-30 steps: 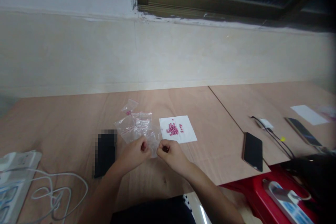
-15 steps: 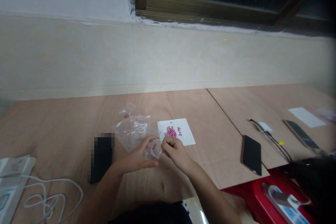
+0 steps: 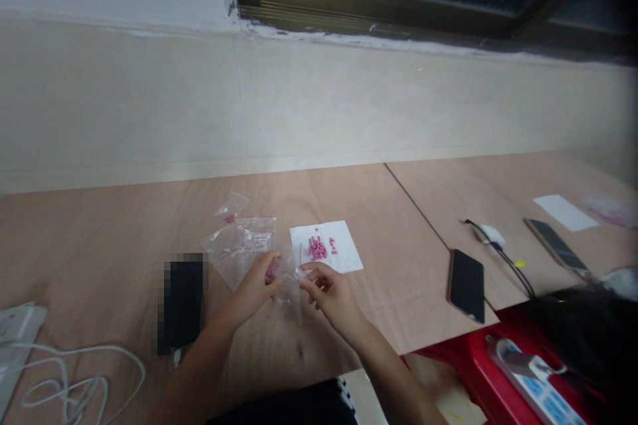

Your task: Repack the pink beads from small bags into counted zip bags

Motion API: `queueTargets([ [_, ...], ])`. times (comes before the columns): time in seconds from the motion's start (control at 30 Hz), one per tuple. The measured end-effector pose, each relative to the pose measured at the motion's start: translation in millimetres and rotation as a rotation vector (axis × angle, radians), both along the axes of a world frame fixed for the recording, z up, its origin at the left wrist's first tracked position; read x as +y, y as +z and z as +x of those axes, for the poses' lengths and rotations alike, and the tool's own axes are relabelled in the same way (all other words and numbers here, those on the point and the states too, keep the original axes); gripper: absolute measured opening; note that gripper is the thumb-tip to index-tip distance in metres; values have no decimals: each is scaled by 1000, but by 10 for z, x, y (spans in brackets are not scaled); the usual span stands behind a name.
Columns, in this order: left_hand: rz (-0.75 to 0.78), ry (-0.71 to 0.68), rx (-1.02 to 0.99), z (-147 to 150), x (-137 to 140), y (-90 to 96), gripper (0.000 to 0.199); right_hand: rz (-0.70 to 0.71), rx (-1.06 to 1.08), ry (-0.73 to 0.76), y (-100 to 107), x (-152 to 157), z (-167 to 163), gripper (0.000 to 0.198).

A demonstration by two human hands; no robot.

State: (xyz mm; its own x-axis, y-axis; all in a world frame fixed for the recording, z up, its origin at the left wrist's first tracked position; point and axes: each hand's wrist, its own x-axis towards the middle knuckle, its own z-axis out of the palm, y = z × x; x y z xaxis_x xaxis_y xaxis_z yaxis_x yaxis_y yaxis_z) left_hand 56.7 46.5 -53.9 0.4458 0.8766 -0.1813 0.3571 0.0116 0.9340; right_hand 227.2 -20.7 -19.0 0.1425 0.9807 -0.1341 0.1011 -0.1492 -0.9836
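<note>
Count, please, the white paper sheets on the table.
2: the near sheet lies under pink beads, beyond the right hand; the far sheet lies just beyond the rightmost phone. Others may be hidden.

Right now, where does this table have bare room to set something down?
Bare wood shows between the white paper under the pink beads and the nearer right-hand phone, and from the left-hand white block back to the wall. Crowded: around left hand, right hand and clear bags.

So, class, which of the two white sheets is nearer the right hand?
The sheet with pink beads on it, just beyond the right hand. The other sheet lies well off to the right, near a phone.
</note>
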Motion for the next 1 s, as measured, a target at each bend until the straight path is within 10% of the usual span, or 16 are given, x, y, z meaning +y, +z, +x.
queueTargets([
  [0.47, -443, 113, -309, 233, 299, -85, 42, -139, 407, -50, -858, 379, 389, 41],
  [1.0, -335, 141, -201, 339, 422, -40, 37, -203, 624, -11, -1039, 374, 468, 35],
])
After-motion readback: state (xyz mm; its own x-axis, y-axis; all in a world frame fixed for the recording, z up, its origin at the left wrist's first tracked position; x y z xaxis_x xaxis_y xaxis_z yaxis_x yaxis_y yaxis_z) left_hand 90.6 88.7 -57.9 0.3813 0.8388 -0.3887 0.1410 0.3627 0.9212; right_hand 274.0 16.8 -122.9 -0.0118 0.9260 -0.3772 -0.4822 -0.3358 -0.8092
